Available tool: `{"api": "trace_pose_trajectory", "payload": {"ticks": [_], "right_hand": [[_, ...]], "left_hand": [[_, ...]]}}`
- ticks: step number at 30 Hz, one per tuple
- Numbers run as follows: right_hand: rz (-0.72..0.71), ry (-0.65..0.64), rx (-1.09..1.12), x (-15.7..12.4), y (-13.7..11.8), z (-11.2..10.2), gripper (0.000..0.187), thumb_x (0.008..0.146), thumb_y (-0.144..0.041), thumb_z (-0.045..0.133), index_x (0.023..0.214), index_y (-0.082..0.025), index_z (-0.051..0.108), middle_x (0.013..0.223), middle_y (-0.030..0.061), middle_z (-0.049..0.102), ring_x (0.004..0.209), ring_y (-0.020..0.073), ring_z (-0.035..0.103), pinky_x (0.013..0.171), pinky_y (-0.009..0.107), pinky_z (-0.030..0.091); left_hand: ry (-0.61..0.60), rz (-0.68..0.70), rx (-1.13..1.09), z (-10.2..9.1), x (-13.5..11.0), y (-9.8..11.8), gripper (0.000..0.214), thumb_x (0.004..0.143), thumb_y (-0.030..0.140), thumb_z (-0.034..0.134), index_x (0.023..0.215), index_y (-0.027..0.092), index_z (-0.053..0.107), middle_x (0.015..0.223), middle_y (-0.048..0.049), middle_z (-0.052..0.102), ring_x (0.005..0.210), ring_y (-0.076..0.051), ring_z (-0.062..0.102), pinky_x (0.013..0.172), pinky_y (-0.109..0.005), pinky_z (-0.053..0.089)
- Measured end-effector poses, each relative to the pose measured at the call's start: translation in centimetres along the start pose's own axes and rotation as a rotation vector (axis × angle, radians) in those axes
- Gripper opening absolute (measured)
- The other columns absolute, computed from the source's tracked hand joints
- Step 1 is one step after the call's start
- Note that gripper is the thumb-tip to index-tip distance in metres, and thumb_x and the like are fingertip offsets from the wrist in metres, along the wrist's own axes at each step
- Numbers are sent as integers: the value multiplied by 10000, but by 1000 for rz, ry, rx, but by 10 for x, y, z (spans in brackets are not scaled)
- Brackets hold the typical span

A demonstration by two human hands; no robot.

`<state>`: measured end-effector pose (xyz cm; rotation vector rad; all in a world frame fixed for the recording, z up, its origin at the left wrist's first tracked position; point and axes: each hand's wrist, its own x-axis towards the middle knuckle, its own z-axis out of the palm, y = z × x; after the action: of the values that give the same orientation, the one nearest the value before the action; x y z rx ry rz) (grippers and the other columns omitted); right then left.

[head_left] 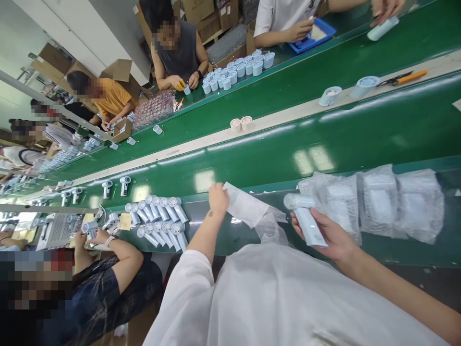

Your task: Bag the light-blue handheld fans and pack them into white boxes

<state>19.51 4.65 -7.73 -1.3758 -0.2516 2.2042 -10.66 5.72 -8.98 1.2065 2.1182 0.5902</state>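
My left hand (218,198) is closed on the edge of a thin, whitish plastic bag (247,205), which stretches to the right and hangs down at the front of the bench. In my right hand (333,235) is a light-blue handheld fan (309,226), its round head toward the upper left and its handle pointing down. The fan is just right of the bag, apart from my left hand. To the right of it, several wrapped fans (382,202) lie in clear bubbly plastic. Left of my left hand, rows of unwrapped light-blue fans (162,216) lie on the bench.
A green conveyor belt (252,168) runs behind the bench. Its pale divider (201,144) carries two round white parts (241,123), blue cups (330,96) and orange-handled pliers (406,78). A co-worker (108,274) sits close on the left; others work across the belt.
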Motion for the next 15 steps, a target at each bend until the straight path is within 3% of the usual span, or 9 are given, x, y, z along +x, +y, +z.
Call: {"api": "trace_pose_trajectory", "payload": {"ticks": [2,4,6,10,15], "right_hand": [[-6,11,11,3,4,-4,170,961,-337,549,946,-245,691,868,75,753,810,212,734,790,301,620],[-7,4,-11,3,6,-9,150,941,-353,580,948,-250,688,882,84,757,826,234,738,755,313,629],[-10,0,-49,0,6,-12,131,910,-361,622,952,-251,679,924,98,760,842,261,740,703,331,637],[58,-83,-109,-5,6,-8,217,814,-331,755,994,-258,659,941,88,752,830,258,739,625,309,625],[204,-424,-259,2,11,24,717,701,-337,867,1339,-265,547,845,36,723,653,211,710,460,260,554]], "left_hand": [[-98,127,71,35,-20,4,184,857,208,672,1017,183,585,1149,-146,608,1153,-278,557,1043,-403,426],[-284,127,158,65,-42,1,350,766,256,784,1037,179,576,1201,-164,587,1185,-315,535,1048,-433,433],[-356,84,173,81,-57,-8,343,723,184,796,1003,161,598,1209,-184,598,1204,-338,529,1064,-451,421],[-330,50,74,72,-62,-23,118,847,87,582,868,168,665,1047,-136,700,1041,-264,622,1013,-391,455],[-356,43,-151,43,-58,-10,134,857,184,590,855,165,723,841,-37,728,799,-179,636,797,-285,499]]}}
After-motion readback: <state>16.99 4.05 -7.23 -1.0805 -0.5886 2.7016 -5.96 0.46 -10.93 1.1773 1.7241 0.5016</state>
